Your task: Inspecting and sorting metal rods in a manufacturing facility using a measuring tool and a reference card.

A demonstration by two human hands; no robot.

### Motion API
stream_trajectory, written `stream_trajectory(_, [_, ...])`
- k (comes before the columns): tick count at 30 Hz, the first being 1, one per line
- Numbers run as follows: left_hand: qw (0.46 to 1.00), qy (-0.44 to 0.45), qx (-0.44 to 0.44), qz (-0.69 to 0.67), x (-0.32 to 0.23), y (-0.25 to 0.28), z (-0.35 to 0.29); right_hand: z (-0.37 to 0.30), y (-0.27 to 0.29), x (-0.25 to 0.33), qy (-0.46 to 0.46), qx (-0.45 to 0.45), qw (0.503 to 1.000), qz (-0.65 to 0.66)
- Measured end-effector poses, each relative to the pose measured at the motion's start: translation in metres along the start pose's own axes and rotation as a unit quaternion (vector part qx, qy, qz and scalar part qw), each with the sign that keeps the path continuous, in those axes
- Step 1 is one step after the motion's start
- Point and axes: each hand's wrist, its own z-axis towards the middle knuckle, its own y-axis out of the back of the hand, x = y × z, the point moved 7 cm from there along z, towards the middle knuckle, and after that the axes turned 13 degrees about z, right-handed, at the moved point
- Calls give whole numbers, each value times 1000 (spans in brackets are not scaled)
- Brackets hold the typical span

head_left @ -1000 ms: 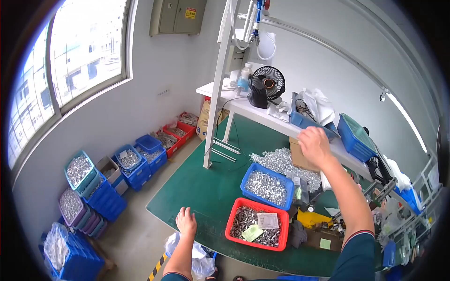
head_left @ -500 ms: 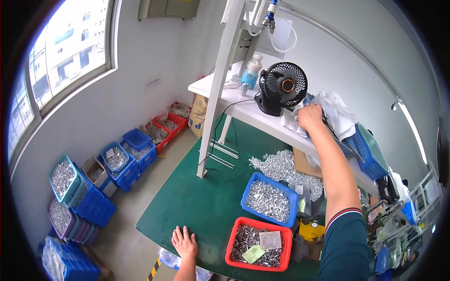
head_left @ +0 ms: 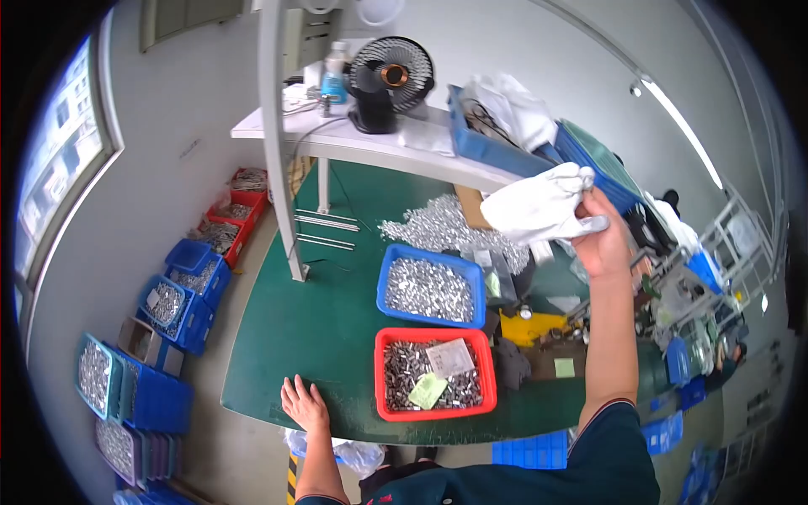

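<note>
My right hand [head_left: 603, 240] is closed on a white work glove [head_left: 532, 206], raised over the right part of the table with greyish fingertips showing. Resting on the near left edge of the green table [head_left: 278, 345], my left hand [head_left: 305, 405] lies flat with its fingers apart. To its right stands a red basket [head_left: 380, 370] of small dark metal parts, with paper slips on top. Just behind that is a blue basket [head_left: 383, 282] full of shiny metal pieces. A loose heap of silvery parts [head_left: 438, 223] spreads on the table farther back.
A white shelf [head_left: 252, 126] carries a black fan [head_left: 391, 80], a bottle of blue liquid [head_left: 335, 76] and a blue bin [head_left: 488, 143] holding white cloth. Its upright post [head_left: 278, 168] meets the table. Stacked bins [head_left: 160, 400] line the left wall. A yellow tool [head_left: 530, 326] lies right of the baskets.
My right hand has come back from the shelf and now holds a white glove up in the air. The view has swung to the right. My left hand still lies on the table edge.
</note>
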Motion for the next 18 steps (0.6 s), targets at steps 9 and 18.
stream_trajectory(9, [646,-173,408,-621,-216,174,-65,-227,114,-76,-229,-88,969,22])
stream_trajectory(18, [409,-128,704,-567,-319,233,-345,-530,178,-55,-105,-254,929,247])
